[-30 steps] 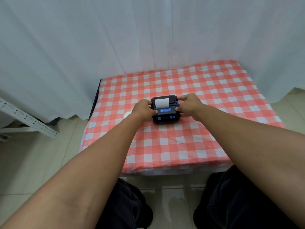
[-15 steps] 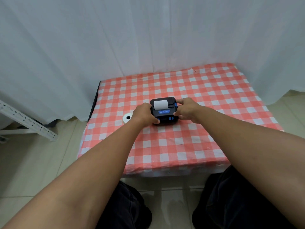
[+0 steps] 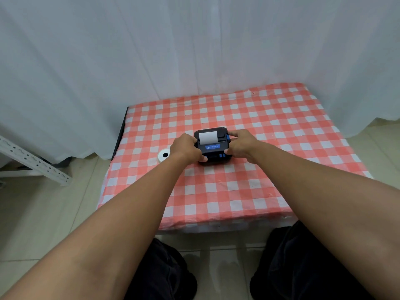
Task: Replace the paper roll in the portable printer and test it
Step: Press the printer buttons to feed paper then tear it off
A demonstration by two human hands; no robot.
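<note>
Red-and-white checked cloth [image 3: 249, 191] covers the low table, with white curtains [image 3: 151, 50] behind. Near its middle the black portable printer [image 3: 213, 145] lies flat, its blue-buttoned front turned toward the person. White paper [image 3: 207, 137] is seen in its upper compartment. It is gripped at both sides, the left hand [image 3: 187, 148] and right hand [image 3: 241, 145] curled around it. 1 spare paper roll [image 3: 163, 156] lies just left of the left hand.
</note>
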